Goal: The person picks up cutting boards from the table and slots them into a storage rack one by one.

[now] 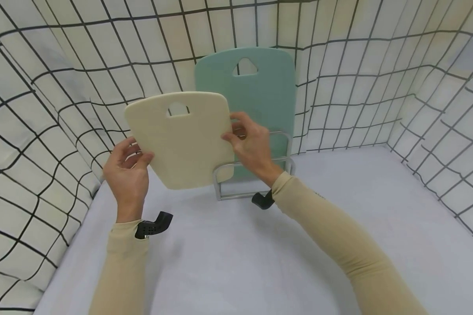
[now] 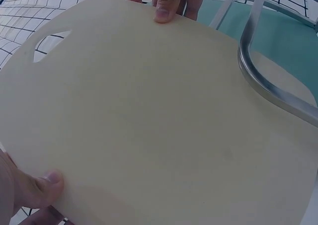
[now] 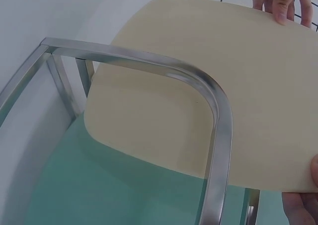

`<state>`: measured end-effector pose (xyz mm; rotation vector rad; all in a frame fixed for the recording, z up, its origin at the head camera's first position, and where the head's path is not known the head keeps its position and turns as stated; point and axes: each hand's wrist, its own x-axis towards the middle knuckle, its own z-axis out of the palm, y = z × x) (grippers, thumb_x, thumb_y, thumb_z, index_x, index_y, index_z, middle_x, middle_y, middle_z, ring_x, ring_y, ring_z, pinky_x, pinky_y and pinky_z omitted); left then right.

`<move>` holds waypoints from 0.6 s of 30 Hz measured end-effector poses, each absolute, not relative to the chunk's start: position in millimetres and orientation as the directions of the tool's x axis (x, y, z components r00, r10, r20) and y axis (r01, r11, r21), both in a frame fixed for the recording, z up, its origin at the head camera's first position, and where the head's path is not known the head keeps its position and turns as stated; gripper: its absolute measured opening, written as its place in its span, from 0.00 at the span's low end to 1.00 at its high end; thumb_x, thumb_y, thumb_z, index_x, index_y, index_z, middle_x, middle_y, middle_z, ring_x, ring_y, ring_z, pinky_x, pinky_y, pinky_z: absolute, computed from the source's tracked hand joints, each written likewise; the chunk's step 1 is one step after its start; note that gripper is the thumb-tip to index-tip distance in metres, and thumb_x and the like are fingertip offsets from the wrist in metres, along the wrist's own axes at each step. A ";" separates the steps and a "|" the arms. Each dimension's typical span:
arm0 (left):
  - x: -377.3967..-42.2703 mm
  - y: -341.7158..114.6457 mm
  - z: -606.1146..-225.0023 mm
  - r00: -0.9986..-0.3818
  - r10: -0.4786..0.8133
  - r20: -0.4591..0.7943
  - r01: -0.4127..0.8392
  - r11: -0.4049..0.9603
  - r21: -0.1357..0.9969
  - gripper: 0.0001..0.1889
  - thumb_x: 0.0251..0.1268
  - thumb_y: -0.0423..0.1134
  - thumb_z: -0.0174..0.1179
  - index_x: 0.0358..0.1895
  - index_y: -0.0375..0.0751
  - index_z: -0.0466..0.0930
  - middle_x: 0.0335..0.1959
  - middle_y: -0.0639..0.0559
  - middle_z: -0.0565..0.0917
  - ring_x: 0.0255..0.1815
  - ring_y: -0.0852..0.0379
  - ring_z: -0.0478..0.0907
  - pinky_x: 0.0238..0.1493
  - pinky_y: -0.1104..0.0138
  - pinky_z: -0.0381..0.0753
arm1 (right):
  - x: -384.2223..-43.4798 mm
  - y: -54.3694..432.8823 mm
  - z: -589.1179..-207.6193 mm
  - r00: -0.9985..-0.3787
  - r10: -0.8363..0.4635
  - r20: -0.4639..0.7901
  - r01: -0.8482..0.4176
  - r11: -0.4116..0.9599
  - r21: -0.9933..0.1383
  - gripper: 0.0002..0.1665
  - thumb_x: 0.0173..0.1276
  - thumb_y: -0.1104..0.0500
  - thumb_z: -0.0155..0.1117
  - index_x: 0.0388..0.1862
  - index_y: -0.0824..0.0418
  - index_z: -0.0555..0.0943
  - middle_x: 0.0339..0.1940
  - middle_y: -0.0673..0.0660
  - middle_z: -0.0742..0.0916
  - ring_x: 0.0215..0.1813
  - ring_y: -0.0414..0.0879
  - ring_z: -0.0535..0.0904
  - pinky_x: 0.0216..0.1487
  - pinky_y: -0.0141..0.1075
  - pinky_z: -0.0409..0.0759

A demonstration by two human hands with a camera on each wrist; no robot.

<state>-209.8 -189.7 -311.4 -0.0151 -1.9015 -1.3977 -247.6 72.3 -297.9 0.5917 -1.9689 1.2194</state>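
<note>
Both hands hold a cream cutting board (image 1: 181, 144) by its side edges. My left hand (image 1: 128, 168) pinches the left edge, thumb on the front face and fingers behind. On the opposite edge, my right hand (image 1: 252, 142) pinches with its thumb in front. The board's lower right corner lies behind the front bar of a metal rack (image 1: 217, 183), as the right wrist view also shows, while its left part sticks out past the rack. A larger green cutting board (image 1: 260, 96) stands upright in the rack behind the cream one.
White table surface (image 1: 236, 253) spreads beneath the rack. Black wire grid panels (image 1: 339, 74) backed with white cloth rise at the back and on both sides, close behind the green board. Each wrist wears a black camera mount (image 1: 154, 224).
</note>
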 end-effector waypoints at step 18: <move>-214.5 -177.2 -308.4 -0.731 -0.370 0.573 0.404 0.442 0.801 0.22 0.67 0.29 0.68 0.61 0.52 0.85 0.48 0.57 0.87 0.41 0.74 0.85 0.56 0.70 0.87 | -247.2 85.0 -302.1 -0.637 0.042 0.770 -0.685 0.428 -0.590 0.21 0.60 0.66 0.78 0.51 0.64 0.82 0.36 0.64 0.93 0.37 0.53 0.93 0.42 0.38 0.91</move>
